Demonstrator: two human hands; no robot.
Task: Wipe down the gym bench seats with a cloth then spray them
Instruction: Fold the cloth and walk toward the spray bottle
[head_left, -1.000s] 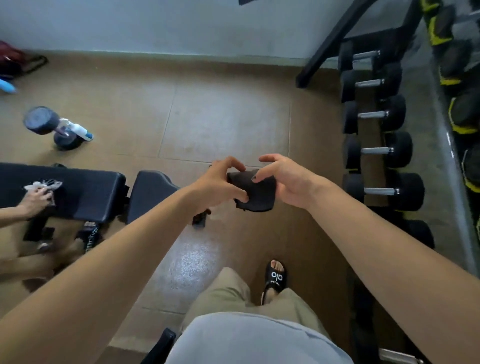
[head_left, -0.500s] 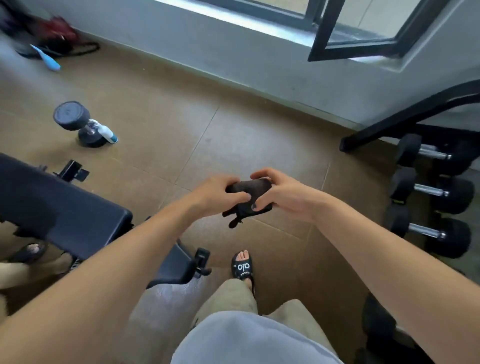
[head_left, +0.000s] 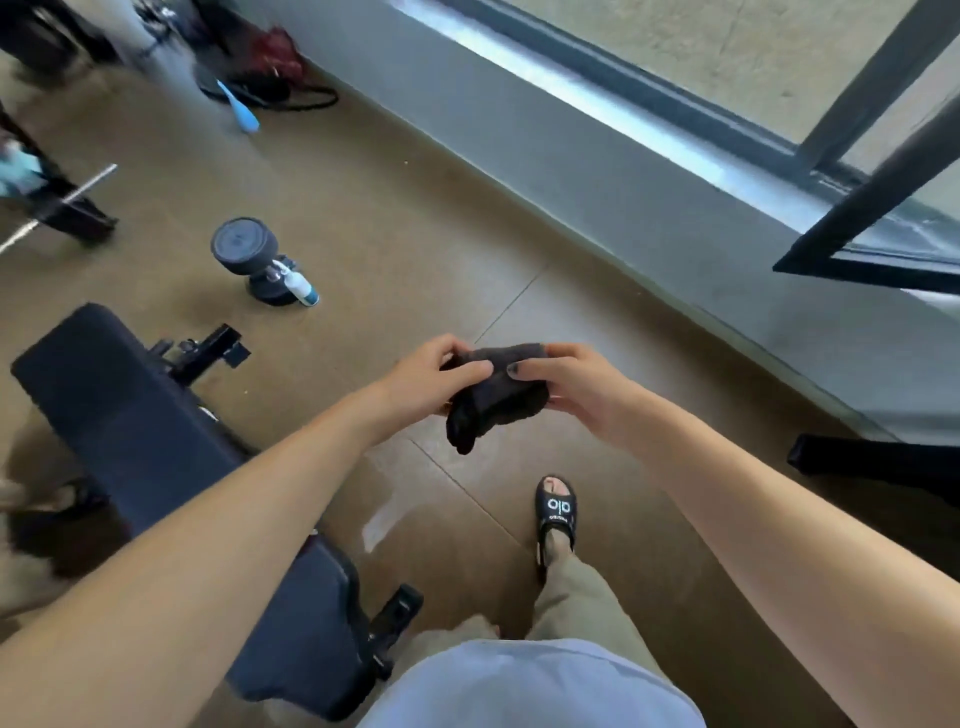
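A dark grey cloth (head_left: 496, 402) hangs bunched in mid-air in front of me, above the floor. My left hand (head_left: 426, 384) pinches its left side and my right hand (head_left: 571, 389) grips its right side, thumb on top. The black padded gym bench (head_left: 135, 431) runs diagonally at the lower left, partly hidden under my left forearm; the cloth is to its right and not touching it. A small white spray bottle with a blue base (head_left: 298, 286) lies on the floor against a dumbbell (head_left: 244, 249), beyond the bench.
A grey wall with a window sill and an open dark window frame (head_left: 872, 197) runs along the right. A black rack foot (head_left: 872, 462) juts in at right. Bags and a light blue object (head_left: 239, 109) lie at the back. My sandalled foot (head_left: 556, 512) stands below the cloth.
My view has swung left and up, away from the dumbbell rack and toward the window wall. Both hands stayed on the cloth, which now hangs lower and more unfolded between them.
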